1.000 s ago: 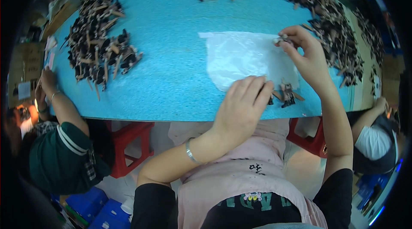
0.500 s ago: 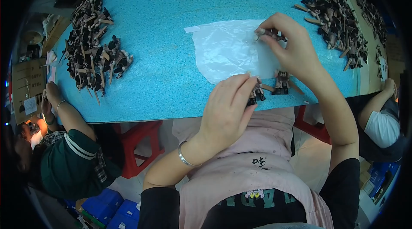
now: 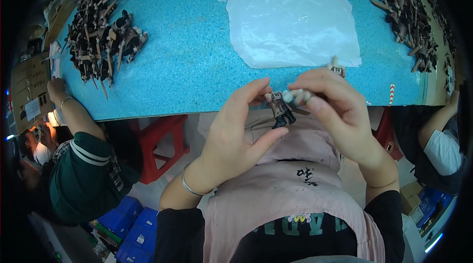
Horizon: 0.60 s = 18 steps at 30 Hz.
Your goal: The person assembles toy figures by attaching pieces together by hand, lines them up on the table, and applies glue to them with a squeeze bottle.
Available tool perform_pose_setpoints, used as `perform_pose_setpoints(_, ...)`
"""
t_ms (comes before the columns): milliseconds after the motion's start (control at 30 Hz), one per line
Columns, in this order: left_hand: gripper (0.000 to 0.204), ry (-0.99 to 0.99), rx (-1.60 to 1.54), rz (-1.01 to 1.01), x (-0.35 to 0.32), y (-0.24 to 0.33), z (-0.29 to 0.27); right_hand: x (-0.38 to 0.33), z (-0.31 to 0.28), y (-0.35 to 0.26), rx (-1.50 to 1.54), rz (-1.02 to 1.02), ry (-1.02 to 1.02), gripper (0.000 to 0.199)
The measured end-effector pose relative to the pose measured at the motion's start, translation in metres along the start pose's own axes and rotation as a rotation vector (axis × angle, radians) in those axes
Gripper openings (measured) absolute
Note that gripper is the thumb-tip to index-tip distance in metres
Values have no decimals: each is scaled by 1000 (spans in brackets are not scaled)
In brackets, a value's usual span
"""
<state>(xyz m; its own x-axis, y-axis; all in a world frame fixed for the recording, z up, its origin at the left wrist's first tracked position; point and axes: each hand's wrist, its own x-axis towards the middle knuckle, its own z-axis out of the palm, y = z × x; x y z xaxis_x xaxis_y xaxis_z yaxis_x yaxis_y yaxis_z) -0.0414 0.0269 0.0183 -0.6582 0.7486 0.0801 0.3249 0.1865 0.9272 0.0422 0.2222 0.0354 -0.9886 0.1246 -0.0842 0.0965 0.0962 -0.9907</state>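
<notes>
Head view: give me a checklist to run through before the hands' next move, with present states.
1. Dark-booted figurine held by the left hand: ok.
2. Small pale piece held in the fingers of the right hand: ok.
3. Figurine and piece joined: cannot tell; too small and partly covered.
4. Translucent sheet free of both hands: ok.
5. Second figurine near the sheet's lower right corner fully visible: not ok; the right hand hides its lower part.

Blue speckled table (image 3: pixel 182 41), extending ahead of the grip. Red stool (image 3: pixel 162 140), left of the grip; second stool (image 3: pixel 391 145), right. Blue bins (image 3: pixel 140 236), pale floor (image 3: pixel 197 137), lower left.
</notes>
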Motion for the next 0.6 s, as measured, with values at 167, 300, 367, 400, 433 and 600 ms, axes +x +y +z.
perform_pose_setpoints(167, 73, -10, -9, -1, -2, -2, 0, -8, 12, -6, -102, -36, -71, 25)
perform_pose_setpoints(300, 74, -13, 8, 28, -3, -4, 2, -6, 13, -2, -235, -162, -107, 23)
perform_pose_setpoints(367, 74, -13, -5, 33, -4, -6, 2, -6, 14, -2, -255, -156, -97, 24)
perform_pose_setpoints(400, 74, -11, -5, 33, -5, -6, 2, -6, 15, -2, -255, -157, -98, 24)
perform_pose_setpoints(433, 74, -14, -12, 33, -5, -5, 2, -6, 16, -2, -251, -136, -89, 24)
perform_pose_setpoints(600, 69, -13, -22, 47, -5, -6, 0, -6, 18, -4, -249, -103, -75, 24)
